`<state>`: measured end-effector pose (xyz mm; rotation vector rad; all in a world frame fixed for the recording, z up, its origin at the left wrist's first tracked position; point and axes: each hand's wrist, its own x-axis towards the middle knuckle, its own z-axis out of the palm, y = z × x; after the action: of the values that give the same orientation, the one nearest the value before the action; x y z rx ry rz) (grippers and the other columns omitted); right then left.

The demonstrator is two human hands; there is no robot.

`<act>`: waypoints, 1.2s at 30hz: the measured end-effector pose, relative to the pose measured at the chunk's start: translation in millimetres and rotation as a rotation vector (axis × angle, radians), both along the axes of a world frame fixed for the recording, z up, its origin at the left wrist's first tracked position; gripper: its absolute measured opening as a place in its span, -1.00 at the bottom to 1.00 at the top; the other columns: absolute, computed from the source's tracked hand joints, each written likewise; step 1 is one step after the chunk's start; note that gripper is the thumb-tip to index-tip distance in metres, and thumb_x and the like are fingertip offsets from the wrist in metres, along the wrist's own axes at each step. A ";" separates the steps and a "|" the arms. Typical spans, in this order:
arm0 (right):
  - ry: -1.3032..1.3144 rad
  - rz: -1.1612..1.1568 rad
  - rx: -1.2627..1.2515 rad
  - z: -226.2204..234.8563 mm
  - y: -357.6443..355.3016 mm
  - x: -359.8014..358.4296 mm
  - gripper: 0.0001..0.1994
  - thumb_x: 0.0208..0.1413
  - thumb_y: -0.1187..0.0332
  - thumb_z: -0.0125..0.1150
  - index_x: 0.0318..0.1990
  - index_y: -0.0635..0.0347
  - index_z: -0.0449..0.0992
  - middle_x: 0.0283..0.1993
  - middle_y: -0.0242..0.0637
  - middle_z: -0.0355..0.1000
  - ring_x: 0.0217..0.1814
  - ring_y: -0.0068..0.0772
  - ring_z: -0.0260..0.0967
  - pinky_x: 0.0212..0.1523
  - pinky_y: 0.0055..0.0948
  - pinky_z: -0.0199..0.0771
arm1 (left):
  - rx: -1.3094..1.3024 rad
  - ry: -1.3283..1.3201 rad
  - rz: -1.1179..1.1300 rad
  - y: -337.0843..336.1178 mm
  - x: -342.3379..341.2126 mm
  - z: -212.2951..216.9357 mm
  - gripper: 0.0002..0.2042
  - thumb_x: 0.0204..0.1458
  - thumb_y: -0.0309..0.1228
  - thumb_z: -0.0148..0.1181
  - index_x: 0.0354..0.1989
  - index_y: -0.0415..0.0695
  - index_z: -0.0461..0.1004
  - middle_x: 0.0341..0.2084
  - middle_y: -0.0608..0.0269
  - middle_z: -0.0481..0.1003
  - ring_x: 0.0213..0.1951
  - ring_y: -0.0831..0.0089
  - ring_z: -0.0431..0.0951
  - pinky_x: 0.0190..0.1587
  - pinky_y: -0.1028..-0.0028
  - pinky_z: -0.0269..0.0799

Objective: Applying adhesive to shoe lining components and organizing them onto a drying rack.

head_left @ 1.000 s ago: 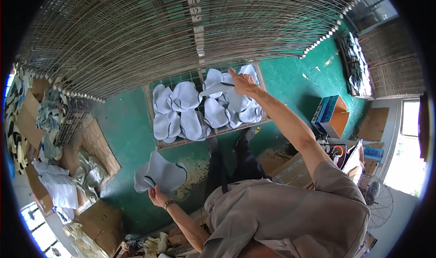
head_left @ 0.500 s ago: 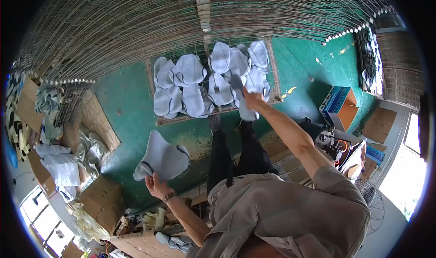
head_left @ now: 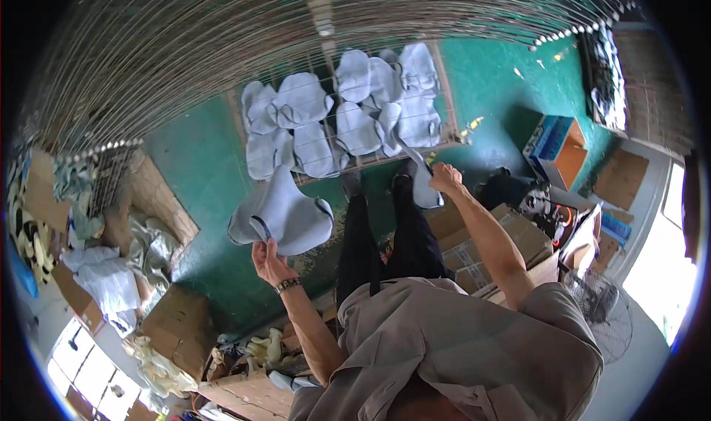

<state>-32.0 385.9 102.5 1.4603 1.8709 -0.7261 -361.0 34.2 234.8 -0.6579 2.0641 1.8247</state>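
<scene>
My left hand (head_left: 271,262) pinches the near edge of a pale grey, curved fabric pad (head_left: 285,208) with dark trim; the pad is held out broad side up. On the right, my right hand (head_left: 446,177) is closed on a second pale grey pad (head_left: 425,193), seen mostly edge-on and hanging down beside my leg. Beyond both hands, several similar pads (head_left: 304,99) lie in two groups on a wire rack (head_left: 446,99) with a wooden-looking frame, some overlapping. My thumb and fingertips partly cover the edges that they grip.
Rows of thin metal rods (head_left: 222,51) hang across the top of the view. Cardboard boxes (head_left: 174,325) and cloth bundles stand at the left. An open blue box (head_left: 554,151), a carton (head_left: 492,254) and a wire fan (head_left: 600,310) are at the right.
My left hand has lifted its pad farther forward and slightly right. My right hand has drawn its pad back from the rack, nearer and to the right.
</scene>
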 end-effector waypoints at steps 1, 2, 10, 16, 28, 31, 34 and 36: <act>0.016 -0.021 0.025 -1.6 -3.4 5.1 -0.63 -0.28 0.26 0.36 -0.19 0.09 0.67 -0.14 -0.04 0.60 -0.02 0.07 0.57 -0.03 -0.04 0.57 | 0.022 -0.015 -0.015 1.9 0.7 -3.1 -0.57 -0.01 -0.57 0.36 0.09 -0.08 0.50 -0.07 0.38 0.56 -0.07 0.49 0.53 -0.18 0.43 0.41; 0.029 -0.106 0.057 -5.3 -7.3 6.8 -0.60 -0.32 0.20 0.38 -0.21 0.07 0.69 -0.19 -0.05 0.61 -0.06 0.04 0.58 -0.05 -0.06 0.57 | 0.045 -0.029 -0.030 4.6 1.7 -6.7 -0.57 -0.02 -0.56 0.37 0.08 -0.07 0.50 -0.08 0.39 0.55 -0.06 0.48 0.52 -0.16 0.40 0.42; 0.329 -0.417 -0.198 -15.0 20.2 23.0 -0.66 -0.33 0.16 0.43 -0.37 0.17 0.67 -0.50 -0.21 0.54 -0.49 -0.35 0.51 -0.46 -0.31 0.47 | -0.054 -0.133 -0.145 82.8 17.6 -61.7 -0.50 -0.07 -0.49 0.43 0.11 0.05 0.48 -0.03 0.44 0.52 0.04 0.42 0.46 -0.03 0.17 0.34; 0.379 -0.362 -0.229 -56.3 113.6 17.8 -0.63 -0.35 0.08 0.37 -0.39 0.15 0.69 -0.49 -0.20 0.57 -0.36 -0.19 0.57 -0.33 -0.26 0.53 | 0.006 -0.249 -0.189 224.0 38.4 -139.9 -0.40 -0.07 -0.45 0.44 0.22 0.04 0.40 0.17 0.33 0.44 0.18 0.30 0.38 0.12 -0.01 0.27; 0.438 -0.381 0.102 -293.8 382.2 30.6 -0.30 -0.11 -0.08 0.40 0.19 0.09 0.49 -0.15 -0.12 0.57 -0.05 -0.16 0.53 -0.12 -0.14 0.50 | 0.352 -0.192 -0.440 498.5 42.3 -480.3 -0.42 0.01 -0.44 0.42 0.22 -0.08 0.30 0.05 0.12 0.48 0.03 0.19 0.49 0.10 0.15 0.49; 0.312 -0.480 0.360 -370.1 385.9 40.7 0.03 0.00 -0.20 0.35 0.41 0.40 0.05 0.30 0.16 0.21 0.38 0.19 0.14 0.16 0.19 0.25 | 0.249 -0.373 -0.472 546.9 42.2 -611.8 -0.65 0.15 -0.36 0.31 0.07 -0.08 0.37 -0.03 0.16 0.50 -0.01 0.25 0.52 0.07 0.15 0.53; 0.263 -0.371 0.515 -428.6 343.8 32.8 -0.10 0.08 -0.09 0.31 0.42 0.32 0.09 0.28 0.14 0.23 0.31 0.13 0.20 0.11 0.13 0.29 | 0.166 -0.576 -0.439 549.8 38.2 -673.0 -0.74 0.23 -0.30 0.22 0.02 -0.07 0.39 -0.05 0.20 0.51 -0.05 0.29 0.53 0.10 0.19 0.54; 0.289 -0.242 0.777 -443.6 328.5 14.3 -0.33 0.07 0.29 0.19 0.36 0.26 0.22 0.29 0.16 0.19 0.26 0.12 0.20 0.02 0.06 0.33 | 0.152 -0.616 -0.474 543.2 14.9 -681.7 -0.70 0.21 -0.23 0.25 0.06 0.05 0.39 -0.03 0.28 0.50 -0.05 0.33 0.49 0.14 0.15 0.50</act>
<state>-17.7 714.4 -341.2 2.1792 2.3722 -0.3200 -346.0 577.4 -446.9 -0.5390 1.4942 1.2844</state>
